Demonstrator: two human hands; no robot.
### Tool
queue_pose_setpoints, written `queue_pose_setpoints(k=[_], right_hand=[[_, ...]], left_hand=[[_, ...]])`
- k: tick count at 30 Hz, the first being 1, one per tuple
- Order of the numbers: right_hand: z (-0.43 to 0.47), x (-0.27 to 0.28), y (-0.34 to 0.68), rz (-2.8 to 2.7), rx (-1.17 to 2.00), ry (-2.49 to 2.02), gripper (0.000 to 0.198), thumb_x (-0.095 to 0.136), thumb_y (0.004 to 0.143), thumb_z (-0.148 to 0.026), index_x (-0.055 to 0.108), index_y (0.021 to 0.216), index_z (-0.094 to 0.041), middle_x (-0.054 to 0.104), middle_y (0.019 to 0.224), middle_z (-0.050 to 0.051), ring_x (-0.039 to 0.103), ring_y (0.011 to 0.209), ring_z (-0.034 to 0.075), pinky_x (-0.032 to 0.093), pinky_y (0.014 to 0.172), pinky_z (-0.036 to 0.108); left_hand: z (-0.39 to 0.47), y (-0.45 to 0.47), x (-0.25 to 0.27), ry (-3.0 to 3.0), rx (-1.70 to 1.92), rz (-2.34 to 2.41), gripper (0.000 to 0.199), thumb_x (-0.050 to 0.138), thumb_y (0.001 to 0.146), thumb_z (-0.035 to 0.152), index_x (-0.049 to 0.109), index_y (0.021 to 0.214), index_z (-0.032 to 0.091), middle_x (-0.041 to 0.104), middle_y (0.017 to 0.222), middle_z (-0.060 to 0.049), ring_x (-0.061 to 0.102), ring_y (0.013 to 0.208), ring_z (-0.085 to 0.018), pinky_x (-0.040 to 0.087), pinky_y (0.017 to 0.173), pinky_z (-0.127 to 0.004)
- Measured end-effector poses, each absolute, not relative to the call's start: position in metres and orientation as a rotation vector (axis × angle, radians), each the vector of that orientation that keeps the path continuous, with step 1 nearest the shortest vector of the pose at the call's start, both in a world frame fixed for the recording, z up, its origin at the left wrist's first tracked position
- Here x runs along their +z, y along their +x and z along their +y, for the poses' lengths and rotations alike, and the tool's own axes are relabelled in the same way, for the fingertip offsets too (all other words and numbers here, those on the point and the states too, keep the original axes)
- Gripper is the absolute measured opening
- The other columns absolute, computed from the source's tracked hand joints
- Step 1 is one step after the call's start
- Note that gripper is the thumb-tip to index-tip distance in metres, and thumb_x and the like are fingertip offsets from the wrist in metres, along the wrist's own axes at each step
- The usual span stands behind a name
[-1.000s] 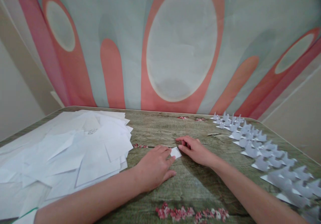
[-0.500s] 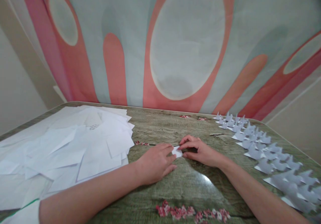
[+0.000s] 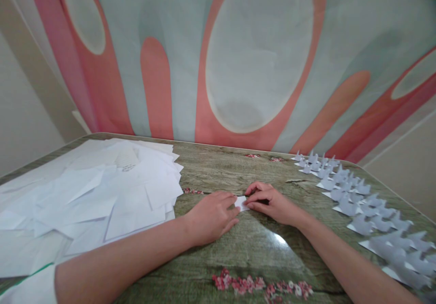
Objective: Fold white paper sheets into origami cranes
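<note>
A small folded piece of white paper lies on the table between my two hands. My left hand rests palm down at its left side, and its fingertips hold the paper's edge against the tabletop. At the right edge, my right hand has its thumb and index finger closed on the paper, with the other fingers curled above. Part of the paper is hidden under the fingertips, so its exact folds cannot be made out.
A wide, messy pile of white paper sheets covers the table's left side. Rows of several folded white paper figures stand along the right side. The wood-patterned table has printed pink flowers. Behind it hangs a patterned curtain.
My right thumb and fingertips have shifted slightly on the paper's right edge, and the upper flap looks flatter. My left hand stays nearly in place. The camera view has shifted slightly.
</note>
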State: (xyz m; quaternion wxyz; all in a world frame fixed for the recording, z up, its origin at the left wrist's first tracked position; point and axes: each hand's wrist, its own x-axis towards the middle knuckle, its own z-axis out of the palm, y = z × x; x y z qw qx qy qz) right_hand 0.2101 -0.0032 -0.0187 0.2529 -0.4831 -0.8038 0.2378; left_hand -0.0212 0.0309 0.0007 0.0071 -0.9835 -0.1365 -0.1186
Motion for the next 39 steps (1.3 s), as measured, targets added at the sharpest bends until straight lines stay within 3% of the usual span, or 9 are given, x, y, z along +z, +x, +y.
queue_pose_setpoints(k=[17, 39], right_hand=[[-0.006, -0.021, 0.195, -2.13, 0.552, -1.325, 0.013, 0.049, 0.087, -0.026, 0.058, 0.082, -0.021, 0.059, 0.09, 0.004, 0.053, 0.086, 0.016, 0.036, 0.08, 0.034], [-0.006, -0.023, 0.194, -2.109, 0.523, -1.367, 0.012, 0.048, 0.087, -0.027, 0.058, 0.082, -0.02, 0.059, 0.088, 0.004, 0.053, 0.083, 0.017, 0.037, 0.078, 0.034]], left_hand=[[0.022, -0.015, 0.003, -3.013, -0.27, -0.383, 0.021, 0.045, 0.087, 0.022, 0.059, 0.095, 0.008, 0.06, 0.086, -0.01, 0.054, 0.087, -0.021, 0.043, 0.083, -0.036], [0.018, -0.017, 0.005, -3.002, -0.195, -0.331, 0.019, 0.042, 0.087, 0.015, 0.058, 0.091, 0.008, 0.061, 0.094, -0.013, 0.054, 0.094, -0.023, 0.042, 0.086, -0.037]])
